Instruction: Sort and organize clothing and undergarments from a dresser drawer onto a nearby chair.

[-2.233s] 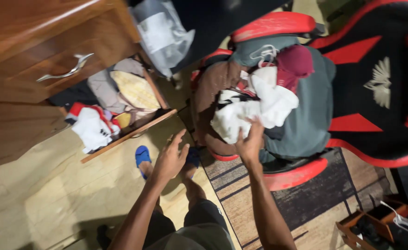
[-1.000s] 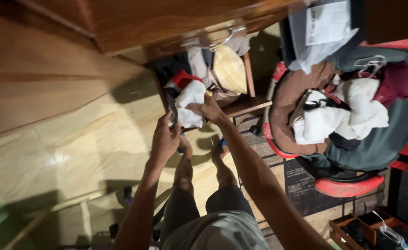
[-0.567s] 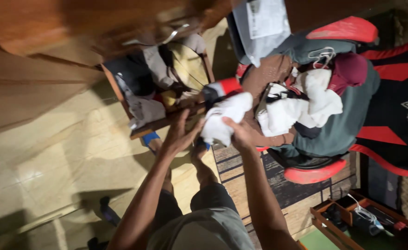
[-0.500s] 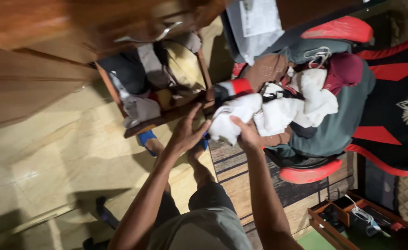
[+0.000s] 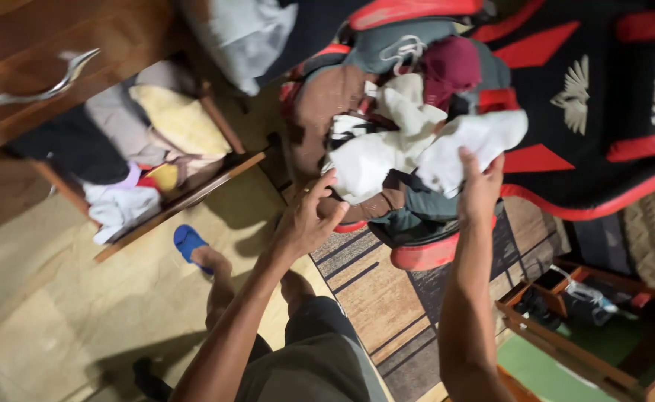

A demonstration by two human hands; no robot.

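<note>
Right hand: raised at the heap on the chair seat, fingers closed on the lower edge of a white cloth; grip pinching that cloth. The cloth lies on the right side of the heap, a red-and-black band just above it, and touches a second white garment to its left.

Left hand: fingers spread, grip holding nothing, fingertips at the front edge of the heap beside a brown garment.

Clothes heap sits on a black-and-red chair; the backrest carries a pale winged emblem and a strip of pale lettering at the far right. Also in the heap: a maroon piece and a grey-green hooded garment with white drawstrings.

Packages: a clear plastic bag, crumpled, hangs above the chair at the top centre; any label is blurred.

Left: wooden cabinet, one open drawer stuffed with folded clothes: black, beige, yellow, white. Curved metal handle on the drawer above.

Floor: pale glossy tile on the left, striped brown rug under the chair. A blue sandal on one foot. Low wooden rack at the lower right, its contents dark and unclear.
</note>
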